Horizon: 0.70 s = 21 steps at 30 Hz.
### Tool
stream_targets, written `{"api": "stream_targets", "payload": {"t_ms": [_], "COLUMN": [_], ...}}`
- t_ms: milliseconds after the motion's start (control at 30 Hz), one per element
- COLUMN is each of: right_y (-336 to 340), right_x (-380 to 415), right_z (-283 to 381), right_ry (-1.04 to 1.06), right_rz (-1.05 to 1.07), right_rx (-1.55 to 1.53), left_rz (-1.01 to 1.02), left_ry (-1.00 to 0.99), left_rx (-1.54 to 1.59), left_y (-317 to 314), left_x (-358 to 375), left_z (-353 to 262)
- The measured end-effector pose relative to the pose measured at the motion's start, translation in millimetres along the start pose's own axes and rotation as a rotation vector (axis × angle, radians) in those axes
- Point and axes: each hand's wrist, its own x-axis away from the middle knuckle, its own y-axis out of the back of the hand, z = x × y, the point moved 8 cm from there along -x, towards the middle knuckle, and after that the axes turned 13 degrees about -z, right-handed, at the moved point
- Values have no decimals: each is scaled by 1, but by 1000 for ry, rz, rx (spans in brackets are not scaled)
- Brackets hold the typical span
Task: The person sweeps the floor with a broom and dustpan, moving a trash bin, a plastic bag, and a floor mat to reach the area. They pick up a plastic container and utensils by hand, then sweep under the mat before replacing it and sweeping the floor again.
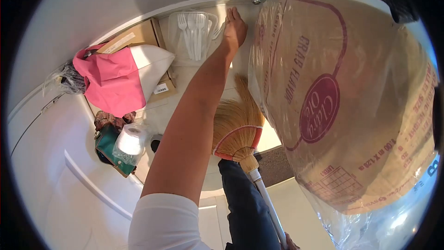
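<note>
My left hand (236, 28) reaches far forward on a bare arm, its fingers stretched out near the base of the white wall. Just left of it lies a clear plastic pack (172, 41) with several white plastic forks (196, 37); one fork sits close beside the hand. Whether the fingertips touch anything is hidden. At the bottom edge, my right hand (291, 243) shows only in part, closed around the white handle of a straw broom (238, 129). The broom's bristles point away from me, beneath my left forearm.
A large brown sack (319, 92) in clear plastic fills the right side. On the left are a pink and white cloth bag (113, 78), a cardboard box (155, 34), a green pouch (108, 148) and a wrapped white roll (130, 141). A dark mat (275, 164) lies beyond the broom handle.
</note>
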Motion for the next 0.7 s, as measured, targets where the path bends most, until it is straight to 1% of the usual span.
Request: {"api": "stream_targets", "payload": {"t_ms": [67, 100, 167, 200, 267, 300, 333, 367, 400, 433, 467, 533, 567, 600, 633, 667, 700], "right_y": [-5, -4, -7, -6, -3, -3, 1, 9, 17, 31, 43, 70, 81, 90, 98, 101, 99], "right_x": [0, 1, 1, 3, 6, 7, 7, 8, 9, 9, 11, 22, 26, 30, 31, 28, 20], "right_z": [-2, -2, -4, -5, -10, -16, -22, -22, -22, -16, -16, -13, -15, -13, 7, 18, 26], "right_ry": [21, 29, 38, 34, 5, 90, 93, 163, 234, 353, 331, 418, 455, 494, 614, 619, 561], "right_rz": [4, -2, 4, 14, 28, 1, 5, -34, -69, -155, -146, -190, -211, -233, -270, -274, -275], "right_rx": [22, 22, 52, 50, 44, 119, 120, 97, 71, 17, 35, 119, 128, 139, 234, 237, 296], "left_rz": [100, 108, -90, -81, -157, -155, -102, -44, 61, 163, 163, 492, 484, 386, 284, 278, 99], "left_ry": [-114, -121, -101, -107, -110, -111, -115, -118, -83, -45, -44, 426, 428, 594, 760, 765, 1031], "left_rx": [-125, -122, 50, 50, 255, 249, 256, 259, 293, 325, 314, 525, 525, 613, 698, 699, 852], "left_y": [-3, -1, 14, 16, 31, 32, 18, 12, 13, 16, 27, 29, 42, 56, 65, 52, 25], "left_x": [22, 36, 69, 88, 126, 144, 168, 190, 211, 228, 236, 260, 257, 255, 256, 256, 258], "left_z": [-18, -23, -31, -33, -31, -27, -28, -26, -19, -13, -6, 24, 32, 51, 66, 68, 84]}}
